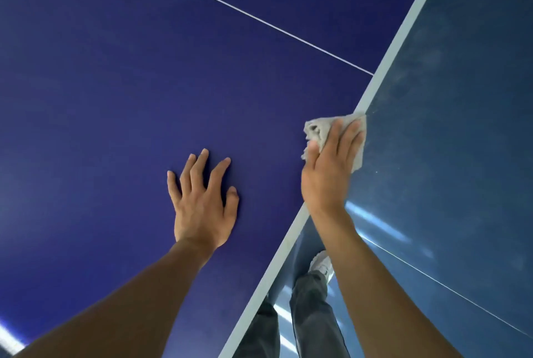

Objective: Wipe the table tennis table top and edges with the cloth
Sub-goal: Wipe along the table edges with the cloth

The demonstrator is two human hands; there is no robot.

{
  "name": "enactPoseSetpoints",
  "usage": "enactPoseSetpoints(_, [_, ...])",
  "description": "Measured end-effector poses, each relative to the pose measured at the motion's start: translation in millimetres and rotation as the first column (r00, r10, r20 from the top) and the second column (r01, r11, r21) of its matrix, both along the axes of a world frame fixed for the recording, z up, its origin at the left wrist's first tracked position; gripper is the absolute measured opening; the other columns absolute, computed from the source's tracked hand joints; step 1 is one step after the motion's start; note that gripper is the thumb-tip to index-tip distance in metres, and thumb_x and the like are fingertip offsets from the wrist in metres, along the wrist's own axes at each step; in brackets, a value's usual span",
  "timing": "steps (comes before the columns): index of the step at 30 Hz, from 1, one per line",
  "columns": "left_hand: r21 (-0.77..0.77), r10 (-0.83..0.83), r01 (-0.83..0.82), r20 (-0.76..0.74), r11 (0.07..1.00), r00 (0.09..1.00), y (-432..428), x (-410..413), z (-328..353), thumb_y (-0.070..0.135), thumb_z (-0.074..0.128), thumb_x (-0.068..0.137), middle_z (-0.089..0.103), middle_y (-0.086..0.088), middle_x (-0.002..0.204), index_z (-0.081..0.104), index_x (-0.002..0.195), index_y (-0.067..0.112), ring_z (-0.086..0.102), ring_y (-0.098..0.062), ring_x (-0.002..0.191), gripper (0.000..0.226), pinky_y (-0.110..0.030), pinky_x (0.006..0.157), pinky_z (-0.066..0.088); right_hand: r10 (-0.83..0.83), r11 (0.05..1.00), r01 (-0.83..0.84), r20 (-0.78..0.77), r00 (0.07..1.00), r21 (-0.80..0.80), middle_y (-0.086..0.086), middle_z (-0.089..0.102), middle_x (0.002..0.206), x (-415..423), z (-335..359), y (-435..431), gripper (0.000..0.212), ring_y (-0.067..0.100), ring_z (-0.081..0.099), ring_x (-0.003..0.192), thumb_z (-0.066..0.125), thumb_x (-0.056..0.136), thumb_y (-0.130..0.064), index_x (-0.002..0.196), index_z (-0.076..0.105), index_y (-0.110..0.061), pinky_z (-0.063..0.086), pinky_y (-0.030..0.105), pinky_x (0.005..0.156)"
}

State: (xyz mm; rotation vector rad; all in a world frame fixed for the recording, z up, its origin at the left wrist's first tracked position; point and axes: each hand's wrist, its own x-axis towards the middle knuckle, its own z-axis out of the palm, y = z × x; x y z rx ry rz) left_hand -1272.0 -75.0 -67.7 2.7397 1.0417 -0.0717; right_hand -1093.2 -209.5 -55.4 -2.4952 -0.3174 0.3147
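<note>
The dark blue table tennis table top (121, 75) fills the left and middle of the head view, with a thin white centre line (245, 13) running across it. Its white edge band (398, 40) slants from the top right down to the bottom middle. A crumpled grey cloth (318, 128) lies on that edge. My right hand (328, 167) presses flat on the cloth with straight fingers, right at the table's edge. My left hand (202, 199) rests on the bare table top with fingers spread, a little to the left of the cloth.
Beyond the edge band lies a glossy blue-grey floor (461, 98) with light streaks and dusty marks. My legs in dark trousers (311, 314) and a white shoe (323, 264) stand beside the table at the bottom.
</note>
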Motion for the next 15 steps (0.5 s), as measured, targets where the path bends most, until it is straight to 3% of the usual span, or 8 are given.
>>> enactPoseSetpoints(3, [0.017, -0.003, 0.002, 0.028, 1.000, 1.000, 1, 0, -2, 0.046, 0.037, 0.097, 0.030, -0.008, 0.163, 0.043, 0.149, 0.026, 0.023, -0.031, 0.154, 0.056, -0.062, 0.126, 0.007, -0.005, 0.973, 0.029, 0.106, 0.994, -0.231, 0.025, 0.002, 0.172, 79, 2, 53, 0.062, 0.038, -0.001, 0.161, 0.033, 0.113, -0.033, 0.165, 0.015, -0.004, 0.001, 0.049, 0.130])
enactPoseSetpoints(7, [0.020, 0.008, -0.009, 0.042, 1.000, 0.999, 3, 1, -2, 0.045, 0.039, 0.097, 0.034, -0.008, 0.163, 0.045, 0.149, 0.023, 0.025, -0.031, 0.154, 0.057, -0.061, 0.126, 0.007, 0.380, 0.896, -0.341, 0.094, 0.920, -0.285, 0.021, 0.001, 0.173, 105, 1, 158, 0.063, 0.035, -0.004, 0.161, 0.026, 0.114, -0.037, 0.166, 0.009, -0.007, -0.002, 0.048, 0.131])
enactPoseSetpoints(10, [0.006, 0.031, -0.031, 0.033, 0.999, 0.999, 3, 1, -1, 0.046, 0.038, 0.096, 0.034, -0.006, 0.164, 0.042, 0.152, 0.015, 0.024, -0.027, 0.154, 0.064, -0.060, 0.127, 0.008, 0.707, 0.696, -0.646, 0.142, 0.693, -0.313, 0.020, 0.000, 0.174, 50, -2, 199, 0.064, 0.034, -0.004, 0.161, 0.031, 0.113, -0.037, 0.167, 0.008, -0.010, -0.001, 0.047, 0.131])
enactPoseSetpoints(12, [0.006, 0.046, -0.046, 0.021, 0.999, 0.999, 4, 1, -1, 0.048, 0.037, 0.096, 0.033, -0.005, 0.165, 0.037, 0.155, 0.009, 0.022, -0.025, 0.155, 0.070, -0.058, 0.127, 0.007, 0.822, 0.563, -0.736, 0.159, 0.547, -0.376, 0.017, -0.001, 0.174, 13, -5, 178, 0.065, 0.031, -0.004, 0.162, 0.034, 0.113, -0.036, 0.167, 0.007, -0.013, 0.000, 0.047, 0.131])
enactPoseSetpoints(13, [0.010, 0.046, -0.047, 0.017, 0.999, 0.999, 5, 1, -1, 0.048, 0.037, 0.096, 0.032, -0.005, 0.165, 0.035, 0.156, 0.007, 0.022, -0.025, 0.155, 0.072, -0.057, 0.127, 0.006, 0.818, 0.568, -0.719, 0.173, 0.549, -0.401, 0.016, -0.002, 0.175, 7, -7, 156, 0.065, 0.030, -0.005, 0.162, 0.035, 0.112, -0.035, 0.167, 0.007, -0.013, 0.001, 0.047, 0.131])
enactPoseSetpoints(15, [0.016, 0.041, -0.042, 0.016, 0.999, 0.999, 4, 2, -1, 0.048, 0.037, 0.096, 0.033, -0.007, 0.165, 0.035, 0.156, 0.005, 0.023, -0.026, 0.155, 0.074, -0.058, 0.127, 0.007, 0.687, 0.701, -0.575, 0.185, 0.702, -0.422, 0.016, -0.003, 0.174, 12, -11, 104, 0.069, 0.031, -0.006, 0.162, 0.041, 0.110, -0.032, 0.167, 0.007, -0.014, 0.001, 0.047, 0.131])
